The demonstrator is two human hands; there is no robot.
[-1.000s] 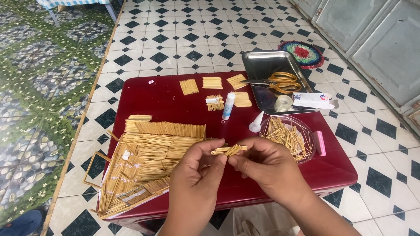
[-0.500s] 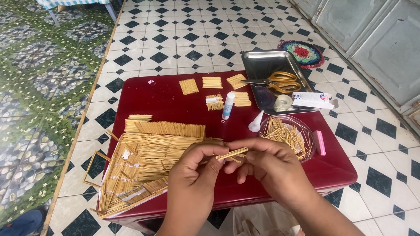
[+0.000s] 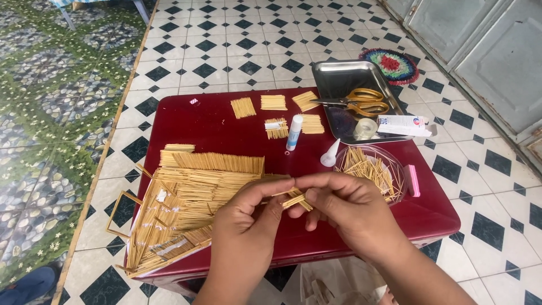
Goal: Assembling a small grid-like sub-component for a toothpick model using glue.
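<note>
Nearest the camera, the left hand (image 3: 248, 223) and right hand (image 3: 347, 212) meet over the front edge of the red table (image 3: 226, 127), and between them sits a small bundle of sticks (image 3: 294, 199). Both hands pinch it with thumb and fingertips: the left takes the left end, the right closes over the right end, so neither is nearer. The bundle's long axis runs roughly left to right, tilted slightly, level with the knuckles and just above the table. Under and left of the left hand lies a large stick panel (image 3: 192, 195), flat on the table. Just beyond the right hand stands a clear dish (image 3: 395, 169) of loose sticks, with a pink piece (image 3: 413, 181) beside it. Farther on are a glue tube (image 3: 294, 133), a white cap (image 3: 331, 153) and small stick mats (image 3: 274, 102). Farthest, a steel tray (image 3: 339, 73) holds scissors (image 3: 358, 101).
</note>
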